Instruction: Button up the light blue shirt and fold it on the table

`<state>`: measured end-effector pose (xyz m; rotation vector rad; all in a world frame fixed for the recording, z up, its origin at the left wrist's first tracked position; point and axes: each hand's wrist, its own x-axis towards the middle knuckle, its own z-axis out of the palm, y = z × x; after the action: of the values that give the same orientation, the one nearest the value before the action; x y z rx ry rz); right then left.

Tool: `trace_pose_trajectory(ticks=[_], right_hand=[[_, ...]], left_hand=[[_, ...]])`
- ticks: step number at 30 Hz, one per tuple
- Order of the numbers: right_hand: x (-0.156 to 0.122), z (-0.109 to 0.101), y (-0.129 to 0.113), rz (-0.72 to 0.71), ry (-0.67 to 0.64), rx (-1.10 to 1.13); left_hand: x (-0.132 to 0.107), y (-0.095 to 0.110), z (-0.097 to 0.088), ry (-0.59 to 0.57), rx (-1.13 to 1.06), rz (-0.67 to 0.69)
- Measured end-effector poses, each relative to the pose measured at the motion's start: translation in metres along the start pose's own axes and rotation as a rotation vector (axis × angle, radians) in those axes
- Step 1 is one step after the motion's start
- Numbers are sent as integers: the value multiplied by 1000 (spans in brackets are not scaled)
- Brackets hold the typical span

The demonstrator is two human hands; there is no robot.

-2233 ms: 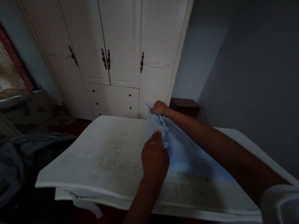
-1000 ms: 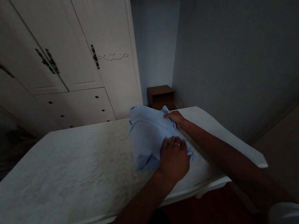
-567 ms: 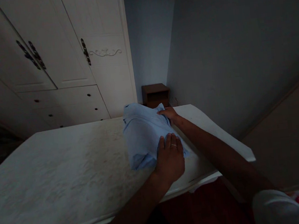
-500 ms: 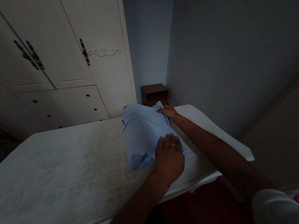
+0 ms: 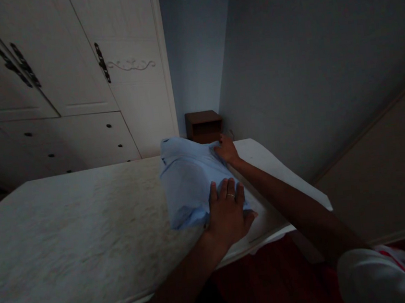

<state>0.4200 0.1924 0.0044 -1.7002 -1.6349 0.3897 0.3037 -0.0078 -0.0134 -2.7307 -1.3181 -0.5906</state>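
A folded light blue garment (image 5: pixel 186 182) lies in a thick bundle on a whitish, stained table-like surface (image 5: pixel 88 231). My left hand (image 5: pixel 226 211), with a ring on one finger, rests flat on the garment's near right side, fingers spread and thumb out to the right. At the far right corner of the bundle, my right hand (image 5: pixel 227 150) has its fingers curled at the cloth's edge and appears to pinch it. Part of that grip is hidden behind the hand. What kind of garment it is, I cannot tell.
A white wardrobe (image 5: pixel 139 100) with dark handles and drawers stands behind the surface. A small brown nightstand (image 5: pixel 203 117) sits in the far corner beside the grey wall (image 5: pixel 305 63). Reddish floor (image 5: pixel 274 279) shows below the near edge.
My left hand's fingers have spread and its thumb has moved out to the right. My right hand's fingers have curled at the garment's corner. The view has shifted slightly.
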Motion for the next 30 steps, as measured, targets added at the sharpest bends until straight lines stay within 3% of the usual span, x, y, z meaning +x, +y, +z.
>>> trace_pose_trajectory(ticks=[2,5,8,11,15,18,20,24,30], right_hand=[[-7,2,-11,-228,21,-117],[-17,16,-23,-454,-116,-233],[-22,37,-23,-449,-294,-297],[-22,49,-15,-447,-360,-331],[-21,50,-7,-426,-345,-293],[-20,49,-5,-390,-322,-234],[-20,49,-5,-371,-311,-204],[-19,49,-3,-331,-325,-181],[-15,49,2,-329,-329,-116]], left_hand=[[0,1,-2,-11,10,9],[1,2,-2,-29,27,15],[1,1,0,-39,33,11],[-4,-1,-5,1,-8,59],[-29,-10,-25,225,-145,157],[-58,-29,-43,456,-90,-36],[-73,-46,-52,502,-8,-214],[-80,-72,-54,370,49,-375],[-58,-74,-51,215,26,-460]])
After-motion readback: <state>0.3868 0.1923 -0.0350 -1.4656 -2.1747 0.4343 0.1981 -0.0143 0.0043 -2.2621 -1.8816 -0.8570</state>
